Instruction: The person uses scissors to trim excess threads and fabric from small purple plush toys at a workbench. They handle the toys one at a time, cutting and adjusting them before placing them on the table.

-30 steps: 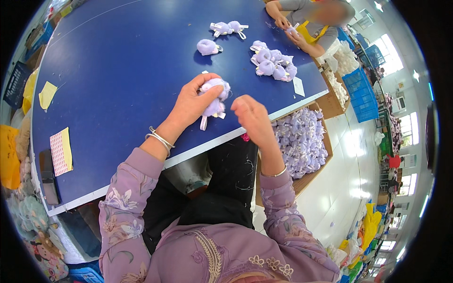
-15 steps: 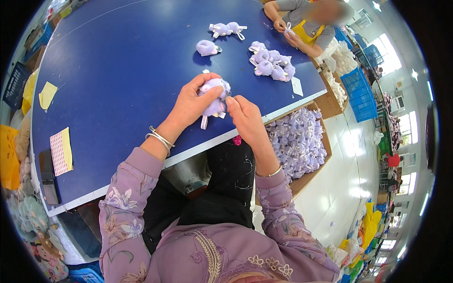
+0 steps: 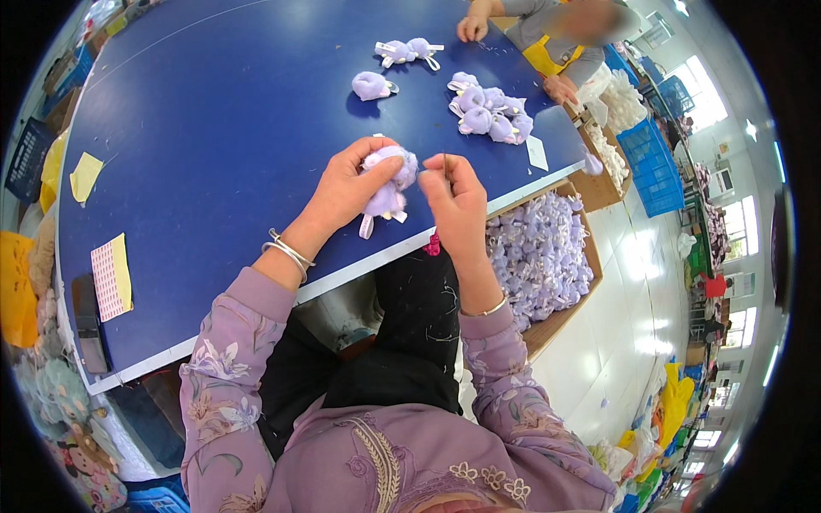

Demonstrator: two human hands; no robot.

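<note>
My left hand (image 3: 357,179) is closed around small lavender plush toys (image 3: 386,201) with white ribbon loops, just above the blue table near its front edge. Beside them, apart from the plush, my right hand (image 3: 455,198) pinches a thin dark tool (image 3: 445,164); its exact kind is too small to make out. A single plush piece (image 3: 371,85) lies farther back, with a pair of joined plush toys (image 3: 407,53) behind it. To the right rests a cluster of similar plush toys (image 3: 489,113).
A cardboard box (image 3: 590,295) full of lavender plush toys stands by the table's right front edge. A co-worker's hand (image 3: 472,28) rests at the far right. Paper sheets (image 3: 111,275) and a dark box-shaped object (image 3: 88,321) lie at left. Blue crates (image 3: 652,171) stand beyond.
My right hand has drawn back slightly from the plush, its fingers raised. The co-worker's hands have parted from a plush toy, and a lavender piece now shows by the table's right corner.
</note>
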